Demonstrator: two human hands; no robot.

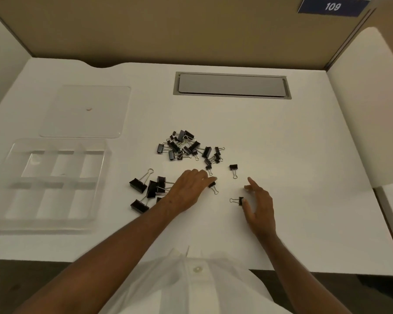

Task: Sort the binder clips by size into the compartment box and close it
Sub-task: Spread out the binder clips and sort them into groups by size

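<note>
On the white counter (pixel 281 155), by label:
Box: clear compartment box (pixel 49 184) near the left edge, toward the front; six compartments in two rows, all bare
Lid: clear lid (pixel 86 111) lying flat just behind the box, apart from it
Mixed pile: small and medium clips (pixel 188 146) heaped near the middle of the counter
Big clips: group of large clips (pixel 145 189) between the box and the left hand, partly hidden under that hand and wrist
Left hand: (pixel 188 189) palm down, fingers curled loosely, fingertips on a small clip (pixel 213 185); whether it pinches or only touches, cannot tell
Right hand: (pixel 258 206) fingers spread and fairly straight, thumb just beside a small clip (pixel 238 201) lying on the counter; holds nothing
Loose clip: one small clip (pixel 233 168) lying alone right of the pile, behind both hands
Back of counter: grey cable hatch (pixel 232 85) set flush near the back edge
Partition: blue plate (pixel 331 6) reading 109, at the back right corner
</note>
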